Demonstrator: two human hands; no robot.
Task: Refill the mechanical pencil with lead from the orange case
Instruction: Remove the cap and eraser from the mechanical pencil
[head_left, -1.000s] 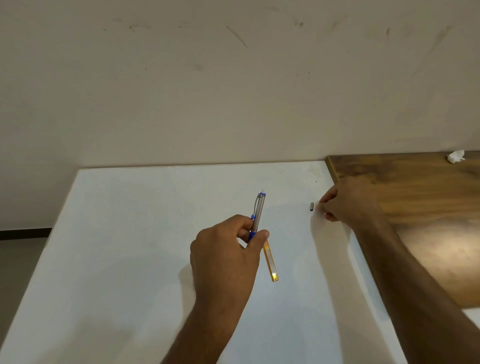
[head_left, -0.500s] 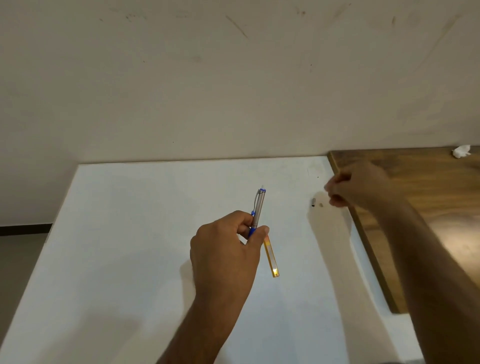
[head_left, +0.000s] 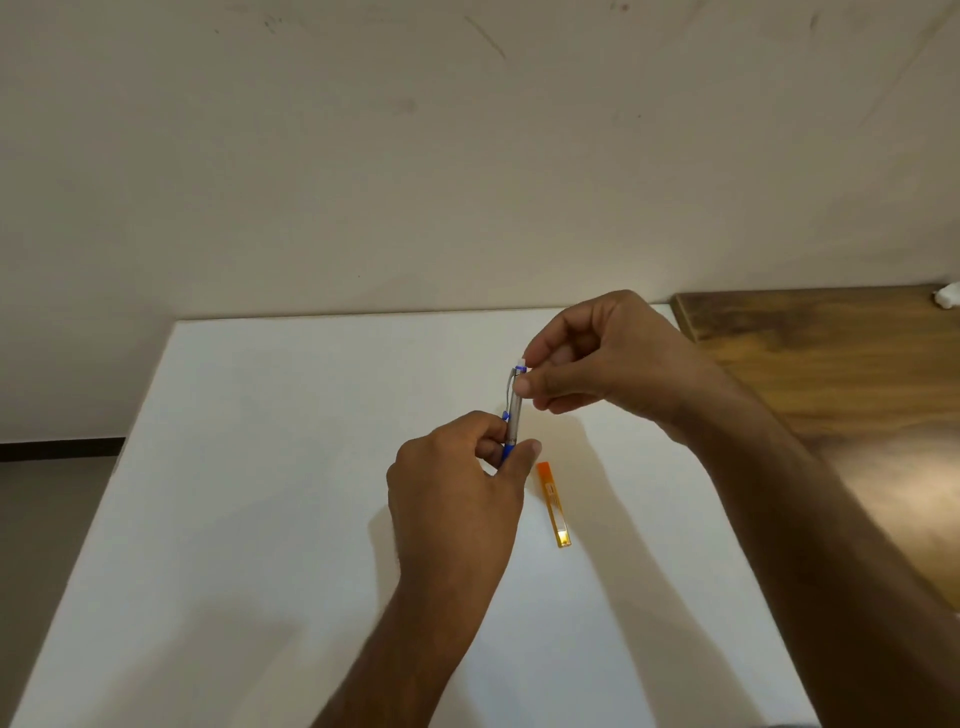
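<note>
My left hand (head_left: 457, 493) grips the mechanical pencil (head_left: 514, 405) by its blue lower part and holds it nearly upright above the white table (head_left: 260, 467). The pencil has a grey barrel, a metal clip and a white tip at its top end. My right hand (head_left: 597, 364) pinches that top end between thumb and forefinger. The orange lead case (head_left: 554, 504) lies flat on the table just right of my left hand, with neither hand touching it. The small dark cap seen earlier is hidden behind my right hand.
A brown wooden surface (head_left: 831, 374) adjoins the white table on the right, with a small white crumpled scrap (head_left: 948, 299) at its far edge. A plain wall rises right behind the table.
My right hand left the small dark cap on the table near the wooden edge and moved left to the pencil's top. My left hand kept holding the pencil.
</note>
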